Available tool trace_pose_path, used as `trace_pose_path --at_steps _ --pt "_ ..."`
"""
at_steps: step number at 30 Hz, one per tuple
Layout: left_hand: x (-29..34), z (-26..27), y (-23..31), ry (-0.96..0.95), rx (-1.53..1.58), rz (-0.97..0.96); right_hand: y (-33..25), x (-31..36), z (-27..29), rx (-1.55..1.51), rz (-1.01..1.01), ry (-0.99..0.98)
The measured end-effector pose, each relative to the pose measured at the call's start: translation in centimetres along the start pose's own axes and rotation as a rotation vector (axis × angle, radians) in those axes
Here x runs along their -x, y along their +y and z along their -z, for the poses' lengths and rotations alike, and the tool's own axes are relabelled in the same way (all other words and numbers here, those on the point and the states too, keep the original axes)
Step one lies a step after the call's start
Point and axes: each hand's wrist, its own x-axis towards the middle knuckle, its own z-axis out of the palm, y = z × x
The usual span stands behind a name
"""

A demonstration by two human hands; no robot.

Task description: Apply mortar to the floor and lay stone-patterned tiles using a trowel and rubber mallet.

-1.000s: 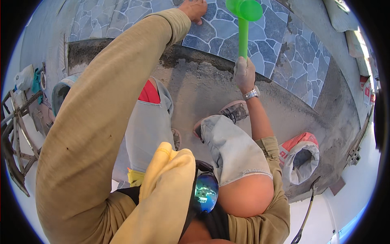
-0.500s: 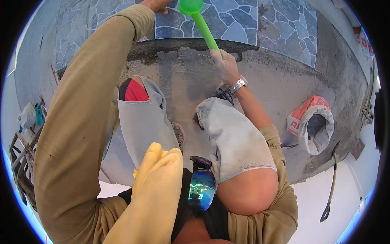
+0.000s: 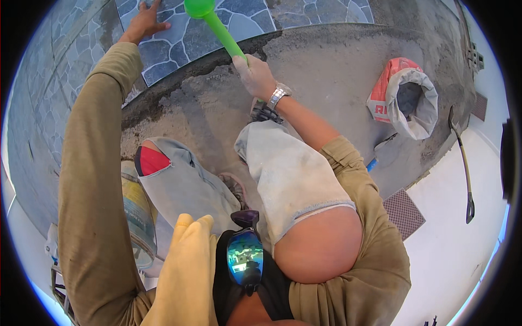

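In my right hand is the handle of a bright green mallet, fingers wrapped round it near its lower end. The round mallet head is at the top edge, over the grey-blue stone-patterned floor tile; whether it touches the tile I cannot tell. My left hand holds nothing. Its fingers are spread on the tiles at the upper left, left of the mallet head. A dark, rough mortar edge runs along the near side of the tile.
Right of me stands an open red-and-white bag of grey powder. A blue-handled tool lies nearer. A shovel leans far right, with a brown patterned tile below. A bucket sits by my left knee.
My view has turned, so the bag and shovel sit higher in the picture. My left hand, partly cut off before, now shows spread on the tiles. The mallet stays in my right hand.
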Motion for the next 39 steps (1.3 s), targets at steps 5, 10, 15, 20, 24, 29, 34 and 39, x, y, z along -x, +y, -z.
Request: trace_pose_path --at_steps 5,10,15,20,24,29,34,39 --pt "1.2 1.4 4.5 -0.155 0.037 0.123 0.1 -0.4 0.1 0.059 0.004 -0.029" --pt "2.6 3.5 4.6 -0.157 0.076 0.180 -4.2 -5.3 -0.3 0.108 -0.009 -0.059" --pt "2.9 4.5 5.1 -0.194 0.065 0.187 -5.3 -10.6 -1.2 -0.110 0.179 0.051" --pt "3.4 4.9 4.9 -0.224 0.068 0.219 -6.3 -13.1 -1.5 0.007 0.056 0.081" --pt "2.7 5.4 6.2 -0.231 0.076 0.215 -3.5 -15.6 -0.5 0.064 0.166 0.171" --pt "4.0 5.2 5.2 -0.250 0.063 0.224 -5.2 -16.6 -1.0 0.104 0.137 0.158" --pt "3.0 6.1 6.1 -0.233 0.081 0.200 -3.6 -20.3 1.8 0.157 0.016 0.190" --pt "3.4 6.1 6.0 -0.244 0.036 0.220 -3.7 -21.3 2.0 0.231 0.123 0.322"
